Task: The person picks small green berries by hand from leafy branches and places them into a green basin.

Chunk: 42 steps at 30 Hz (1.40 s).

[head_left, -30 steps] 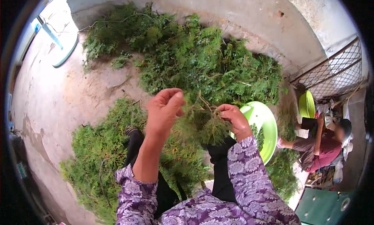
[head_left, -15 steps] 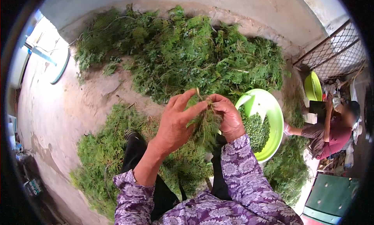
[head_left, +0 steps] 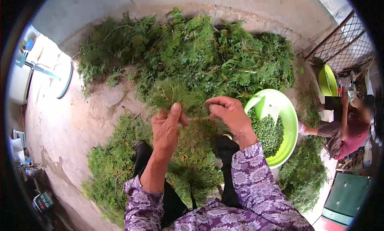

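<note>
My left hand point(head_left: 166, 129) is closed on a green sprig point(head_left: 171, 96), thumb on top, with its feathery leaves fanning out above the fingers. To its right, my right hand point(head_left: 232, 117) has thumb and index finger pinched at what looks like the thin stem end; the detail there is blurred. Just right of my right hand is a bright green basin point(head_left: 293, 129) holding many small round green berries point(head_left: 267, 136) and a lighter green slotted piece. A large heap of leafy branches point(head_left: 192, 51) lies beyond my hands.
More cut branches point(head_left: 112, 163) lie around my feet. At the right sits a person point(head_left: 354, 131) in a dark red top, near another green basin point(head_left: 328, 81) and a wire mesh panel point(head_left: 344, 47). A green box point(head_left: 346, 195) stands at lower right. A fan point(head_left: 44, 69) is at upper left.
My hands have moved apart from being close together. The sprig, earlier hanging between them, now points up from my left hand. The view has shifted slightly.
</note>
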### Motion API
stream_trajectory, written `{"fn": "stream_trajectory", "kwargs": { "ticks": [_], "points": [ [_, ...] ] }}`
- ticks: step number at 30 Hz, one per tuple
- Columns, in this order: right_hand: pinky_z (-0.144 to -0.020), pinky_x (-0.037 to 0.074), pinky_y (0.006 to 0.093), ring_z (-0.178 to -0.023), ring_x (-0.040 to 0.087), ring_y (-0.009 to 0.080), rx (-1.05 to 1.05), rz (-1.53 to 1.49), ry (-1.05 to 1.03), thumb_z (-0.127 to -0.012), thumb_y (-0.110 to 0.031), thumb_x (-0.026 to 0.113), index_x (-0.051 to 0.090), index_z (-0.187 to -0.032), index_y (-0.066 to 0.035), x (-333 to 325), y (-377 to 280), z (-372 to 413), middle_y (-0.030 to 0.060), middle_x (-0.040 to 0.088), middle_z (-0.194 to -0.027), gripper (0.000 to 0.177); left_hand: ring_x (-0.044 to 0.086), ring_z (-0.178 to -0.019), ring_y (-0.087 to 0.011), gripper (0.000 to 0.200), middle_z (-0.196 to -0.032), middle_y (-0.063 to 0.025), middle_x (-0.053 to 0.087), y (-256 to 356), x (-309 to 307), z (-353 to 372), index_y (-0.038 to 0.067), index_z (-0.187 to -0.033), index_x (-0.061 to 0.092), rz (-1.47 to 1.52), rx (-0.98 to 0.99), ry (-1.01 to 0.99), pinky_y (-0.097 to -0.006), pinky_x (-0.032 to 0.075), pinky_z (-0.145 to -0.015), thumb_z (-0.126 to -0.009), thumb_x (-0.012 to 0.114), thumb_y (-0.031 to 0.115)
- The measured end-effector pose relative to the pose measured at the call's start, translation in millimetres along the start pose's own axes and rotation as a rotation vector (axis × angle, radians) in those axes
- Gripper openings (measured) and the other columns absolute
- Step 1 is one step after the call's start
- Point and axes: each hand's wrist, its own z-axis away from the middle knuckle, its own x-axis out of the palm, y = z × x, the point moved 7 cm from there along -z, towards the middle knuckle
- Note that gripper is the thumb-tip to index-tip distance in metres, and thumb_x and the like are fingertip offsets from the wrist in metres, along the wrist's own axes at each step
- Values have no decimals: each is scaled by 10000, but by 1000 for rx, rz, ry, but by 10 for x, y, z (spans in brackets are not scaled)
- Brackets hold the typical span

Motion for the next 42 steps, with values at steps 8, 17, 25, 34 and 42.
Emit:
{"fn": "stream_trajectory", "kwargs": {
  "ticks": [8,17,25,34,42],
  "points": [
    [-618,440,198,-686,556,70,21,-300,147,-858,-183,516,564,-1017,-30,-421,30,-54,24,601,-853,226,398,-468,-96,229,-525,2,451,-245,47,68,61,-662,507,-39,-274,-2,-275,324,-461,-820,575,212],
    [-649,419,191,-778,549,75,94,-274,-61,-854,-317,509,548,-1062,-42,-120,-50,0,25,588,-925,347,415,-474,-80,196,-575,25,497,-275,195,203,78,-623,550,60,-377,-178,-247,341,-462,-791,614,156],
    [-627,430,194,-699,505,52,99,-195,-222,-808,-191,566,556,-1033,-41,-37,-146,70,-14,552,-796,271,365,-487,-59,101,-610,43,463,-264,206,197,86,-727,557,169,-362,-196,-238,317,-453,-811,584,134],
    [-581,443,222,-638,520,66,-199,153,81,-750,-95,576,579,-931,-2,-40,-210,6,25,576,-734,203,427,-512,-57,133,-635,48,472,-237,109,195,100,-724,550,39,-349,-118,-238,409,-475,-802,606,192],
    [-548,461,197,-626,537,95,69,-399,191,-802,-69,500,551,-879,-16,-352,-14,-73,26,571,-744,106,575,-519,-159,114,-762,-30,585,-245,-150,268,102,-754,493,144,-359,167,-333,519,-425,-789,598,129]
  ]
}}
